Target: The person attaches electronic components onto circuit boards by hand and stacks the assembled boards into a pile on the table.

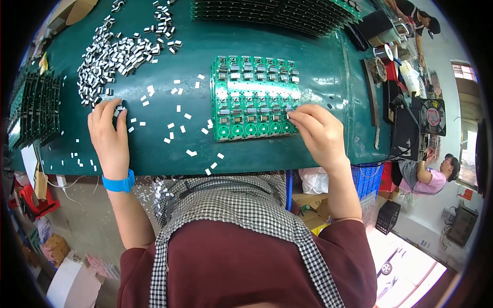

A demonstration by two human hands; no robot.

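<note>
1. The green table carried all that I watched from my remote place.
2. A stack of circuit boards stood at its far side; whether these were finished, I could not tell.
3. The heap of small parts was large, so I judged that much work was left.
4. The green board panel lay between the hands. Rows of components were already on it; possible gaps were too small for me to see.
5. The left hand was at the heap, thumb and fingers slightly apart. The right hand had its fingertips close together at the panel's right edge. I could not tell whether either gripped something.
6. White pieces lay scattered, not yet placed.
</note>
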